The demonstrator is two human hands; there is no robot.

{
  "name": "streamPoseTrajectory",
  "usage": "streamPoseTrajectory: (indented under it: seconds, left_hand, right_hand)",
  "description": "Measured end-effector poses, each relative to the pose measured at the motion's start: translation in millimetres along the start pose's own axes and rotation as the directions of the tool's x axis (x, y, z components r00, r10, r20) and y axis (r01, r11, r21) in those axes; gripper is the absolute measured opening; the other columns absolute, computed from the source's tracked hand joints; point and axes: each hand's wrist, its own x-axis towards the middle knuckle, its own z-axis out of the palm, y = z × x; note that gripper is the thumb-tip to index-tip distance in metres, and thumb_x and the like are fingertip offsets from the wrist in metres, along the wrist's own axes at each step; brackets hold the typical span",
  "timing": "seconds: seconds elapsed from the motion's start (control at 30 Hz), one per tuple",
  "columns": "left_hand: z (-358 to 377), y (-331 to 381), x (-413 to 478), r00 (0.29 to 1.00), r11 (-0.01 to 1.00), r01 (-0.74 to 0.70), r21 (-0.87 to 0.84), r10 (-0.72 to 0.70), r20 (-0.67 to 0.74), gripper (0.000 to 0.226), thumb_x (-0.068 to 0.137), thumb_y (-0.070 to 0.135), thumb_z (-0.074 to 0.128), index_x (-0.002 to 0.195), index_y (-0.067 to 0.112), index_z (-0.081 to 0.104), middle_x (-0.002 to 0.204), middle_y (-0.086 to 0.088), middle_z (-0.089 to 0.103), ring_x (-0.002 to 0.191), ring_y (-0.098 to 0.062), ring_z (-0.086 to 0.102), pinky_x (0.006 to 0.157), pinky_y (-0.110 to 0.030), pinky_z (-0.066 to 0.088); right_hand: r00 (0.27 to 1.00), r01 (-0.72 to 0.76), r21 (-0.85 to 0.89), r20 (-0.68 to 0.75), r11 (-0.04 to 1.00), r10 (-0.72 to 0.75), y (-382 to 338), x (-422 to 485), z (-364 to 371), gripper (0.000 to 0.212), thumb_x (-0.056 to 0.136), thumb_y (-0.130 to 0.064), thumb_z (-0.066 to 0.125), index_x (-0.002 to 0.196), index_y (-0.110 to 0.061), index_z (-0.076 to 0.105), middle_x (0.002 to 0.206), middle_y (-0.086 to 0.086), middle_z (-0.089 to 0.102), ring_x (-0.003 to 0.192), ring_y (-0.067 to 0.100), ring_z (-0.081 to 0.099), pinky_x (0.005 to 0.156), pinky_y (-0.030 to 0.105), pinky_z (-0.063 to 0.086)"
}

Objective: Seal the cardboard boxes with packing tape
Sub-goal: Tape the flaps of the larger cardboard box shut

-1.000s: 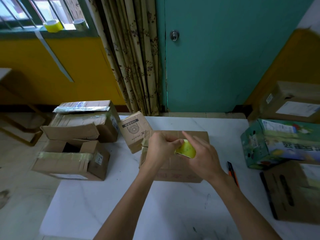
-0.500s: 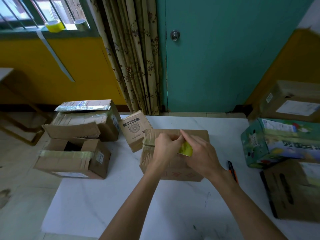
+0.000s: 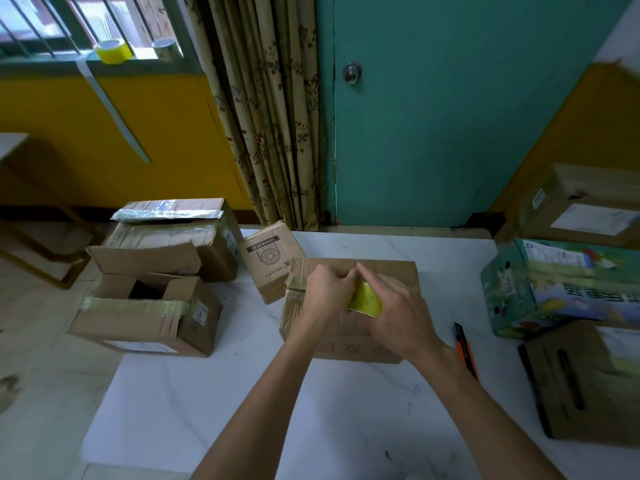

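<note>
Brown cardboard box (image 3: 388, 271), centre of table (image 3: 242, 393); yellow-green packing-tape roll (image 3: 365, 301) on its top, gripped by right hand (image 3: 398, 318), loose end pinched by left hand (image 3: 327, 294), apparently to start a strip.

The tape roll (image 3: 365, 301) you're working with is yellow-green against the plain brown cardboard box (image 3: 388, 275) under it, and the table (image 3: 207, 410) is white with faint grey marble veins. To your right you've got a green box (image 3: 554, 285) printed with multicoloured pictures and a knife (image 3: 464, 351) in orange and black. Ahead, the door (image 3: 450, 116) is teal, the wall (image 3: 69, 133) yellow, the curtain (image 3: 273, 116) beige with a small brownish floral print, and the sill roll (image 3: 112, 51) bright yellow.
</note>
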Motion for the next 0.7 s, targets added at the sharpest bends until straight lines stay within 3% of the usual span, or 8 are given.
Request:
streamPoseTrajectory:
  seconds: [0.13,0.23,0.43,0.53,0.7]
  left_hand:
    - [1.9,1.9,-8.0,0.999,0.998,-0.036,0.047,0.036,-0.007,0.048,0.104,0.029,0.051,0.075,-0.003,0.071,0.068,-0.014,0.069,0.059,-0.023,0.063,0.061,-0.04,0.057]
    - [0.1,3.8,-12.0,0.996,0.994,-0.062,0.093,0.067,-0.053,0.046,0.104,0.026,0.053,0.071,-0.002,0.071,0.06,-0.007,0.063,0.051,-0.017,0.054,0.053,-0.032,0.048]
    - [-2.6,4.2,-19.0,0.974,0.984,-0.14,0.106,0.156,-0.162,0.04,0.099,0.028,0.06,0.069,0.005,0.073,0.06,-0.006,0.068,0.061,-0.026,0.067,0.058,-0.038,0.053]
    - [-2.6,2.2,-19.9,0.969,0.986,-0.14,0.088,0.155,-0.192,0.039,0.097,0.031,0.063,0.068,0.007,0.074,0.058,-0.004,0.068,0.059,-0.023,0.067,0.057,-0.039,0.055]
    - [-1.6,2.6,-18.8,0.974,0.995,-0.096,0.038,0.102,-0.2,0.038,0.096,0.033,0.065,0.069,0.008,0.077,0.059,-0.003,0.07,0.059,-0.021,0.068,0.058,-0.038,0.056]
  right_hand:
    - [1.0,-0.008,0.0,0.013,1.0,0.008,0.4,-0.8,3.0,0.084,0.071,-0.011,0.087,0.145,-0.009,0.047,0.107,0.003,0.07,0.095,0.02,0.065,0.074,0.02,0.045]
    - [1.0,0.007,0.002,0.022,1.0,-0.007,-0.8,-2.3,2.5,0.082,0.074,-0.015,0.085,0.146,-0.009,0.046,0.108,0.004,0.07,0.095,0.022,0.066,0.073,0.026,0.05]
    - [1.0,0.012,0.013,-0.004,1.0,-0.011,-3.2,-1.4,0.5,0.081,0.077,-0.029,0.085,0.145,-0.009,0.047,0.109,0.003,0.07,0.095,0.02,0.065,0.074,0.028,0.054]
    - [1.0,0.006,0.006,-0.009,1.0,-0.006,-4.5,-2.9,0.4,0.08,0.076,-0.032,0.085,0.144,-0.009,0.049,0.105,0.002,0.07,0.091,0.018,0.065,0.072,0.02,0.046]
    - [1.0,0.001,-0.005,-0.029,1.0,-0.001,-5.9,-3.8,1.0,0.079,0.075,-0.03,0.085,0.143,-0.009,0.05,0.104,0.003,0.07,0.09,0.019,0.066,0.07,0.021,0.045]
